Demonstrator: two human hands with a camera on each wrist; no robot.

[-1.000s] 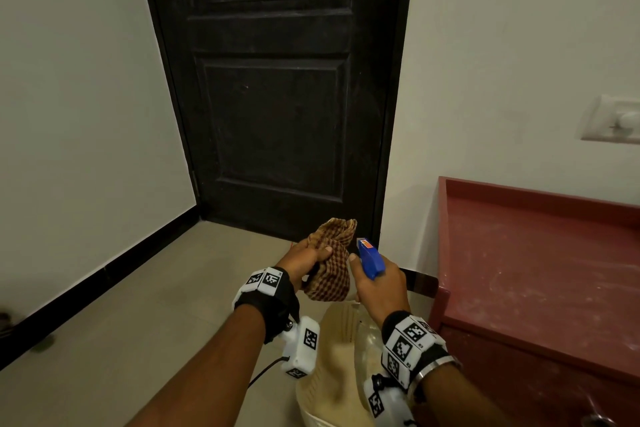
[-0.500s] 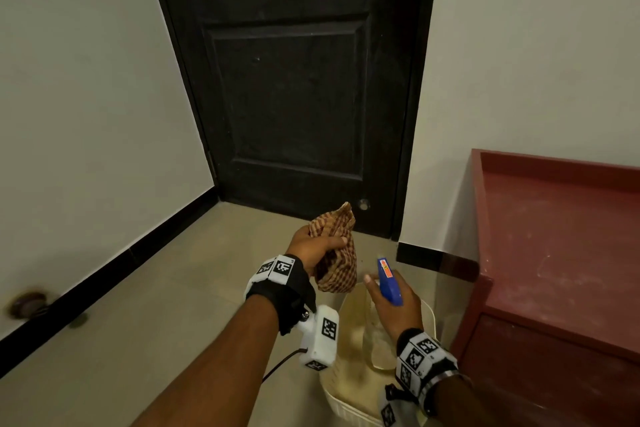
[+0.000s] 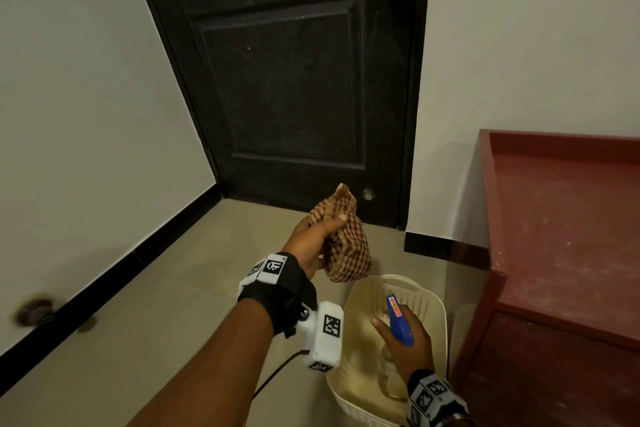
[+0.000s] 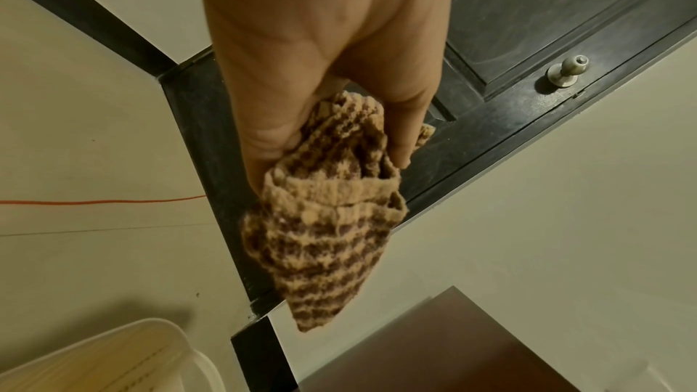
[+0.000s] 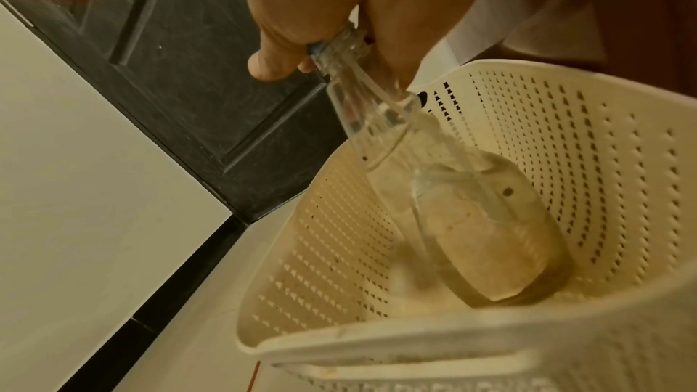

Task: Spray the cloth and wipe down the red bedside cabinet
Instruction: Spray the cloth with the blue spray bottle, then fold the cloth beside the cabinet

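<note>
My left hand (image 3: 320, 234) grips a bunched brown-and-tan checked cloth (image 3: 346, 246) in the air above the floor; the cloth (image 4: 331, 219) hangs down from my curled fingers (image 4: 407, 118). My right hand (image 3: 403, 343) grips the neck of a clear spray bottle with a blue head (image 3: 398, 319), lowered into a cream perforated basket (image 3: 429, 308). The bottle's clear body (image 5: 452, 190) sits inside the basket (image 5: 584, 160). The red bedside cabinet (image 3: 561, 218) stands at the right, its top dusty.
A black panelled door (image 3: 294, 73) fills the corner ahead, with a metal doorstop (image 3: 368, 194) low on it. Pale walls with a black skirting (image 3: 104, 284) run along the tiled floor. The basket stands on the floor against the cabinet's left side.
My right hand has dropped away from the cloth and lowered the spray bottle into the basket. The left hand keeps the cloth raised. My head has tilted down and left.
</note>
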